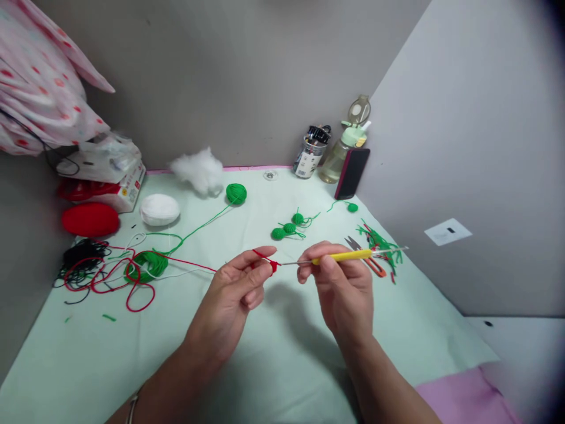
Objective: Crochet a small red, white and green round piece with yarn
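Observation:
Between thumb and fingers my left hand pinches a small red crochet piece. Red yarn runs over its index finger and trails left to loose loops on the table. My right hand is closed around the yellow handle of a crochet hook. The hook's thin metal shaft points left, and its tip meets the red piece; whether it passes through a stitch I cannot tell. Several small green crocheted balls lie on the table beyond my hands.
Left stand a red yarn ball, a white yarn ball and tangled green yarn. White stuffing and a green ball sit farther back. Right are scissors, yarn scraps, a phone, a bottle and a pen holder.

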The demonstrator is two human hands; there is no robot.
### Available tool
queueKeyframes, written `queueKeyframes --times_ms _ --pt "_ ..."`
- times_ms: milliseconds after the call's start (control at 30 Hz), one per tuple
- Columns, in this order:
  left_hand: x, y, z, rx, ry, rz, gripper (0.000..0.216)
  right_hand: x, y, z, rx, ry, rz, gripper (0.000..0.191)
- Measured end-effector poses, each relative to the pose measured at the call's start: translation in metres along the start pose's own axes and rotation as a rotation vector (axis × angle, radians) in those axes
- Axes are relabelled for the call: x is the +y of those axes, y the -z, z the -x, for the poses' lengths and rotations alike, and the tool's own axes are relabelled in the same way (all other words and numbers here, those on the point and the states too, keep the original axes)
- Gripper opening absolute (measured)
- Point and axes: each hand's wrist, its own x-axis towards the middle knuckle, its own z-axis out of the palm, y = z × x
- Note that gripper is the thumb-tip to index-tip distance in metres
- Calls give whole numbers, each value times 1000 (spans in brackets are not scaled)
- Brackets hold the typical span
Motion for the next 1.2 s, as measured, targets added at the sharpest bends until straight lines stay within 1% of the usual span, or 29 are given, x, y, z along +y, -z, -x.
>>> queueKeyframes --times_ms 67,167,233,400,433,500,567,600,633,667,700,800,900,967,1000,1067,1100,1133,1200 --pt "-3 -2 2 -1 -58 -86 29 2 -2 0 -58 -57 -56 14" --pt "-8 -5 3 9 -110 -180 38 4 -6 4 -79 -10 68 13" --pt "-10 -7 4 21 -137 -189 41 5 -8 6 -78 15 131 13" --pt "-7 -9 5 10 -184 -205 41 3 -7 5 -107 24 156 13" --pt "-6 -9 5 18 -195 -215 42 3 -6 6 -112 58 196 14" --pt "-7 -8 7 48 -213 -215 47 1 -5 10 -134 202 368 20" --pt "-8 -7 8 49 -192 -193 54 1 -4 16 -156 392 613 35" --pt "-9 -6 8 33 -166 -177 55 2 -4 19 -163 470 706 43" --pt "-10 -6 8 8 -131 -166 54 2 -4 22 -157 518 747 48" --pt "-10 -5 8 -20 -96 -160 50 3 -4 23 -138 522 733 48" --pt "-10 -5 8 -42 -66 -157 46 3 -5 23 -116 489 670 46" --pt "-8 -6 6 -64 -24 -141 35 3 -7 15 -54 275 348 30" --pt "-5 -7 4 -38 -25 -121 31 2 -6 4 -22 49 88 13" --pt "-4 -6 4 -13 -28 -122 29 1 -5 1 -24 -48 8 14" --pt "-4 -6 4 -3 -30 -128 29 0 -4 2 -34 -69 1 17" --pt "-5 -4 4 9 -43 -145 29 -2 -3 5 -43 -36 51 18" --pt "-5 -3 4 14 -59 -159 29 -4 -2 8 -47 20 114 18" --pt "-6 -3 3 22 -83 -178 29 -6 -1 11 -63 99 202 19" --pt "-7 -1 2 42 -139 -210 29 -8 1 15 -138 289 428 23"
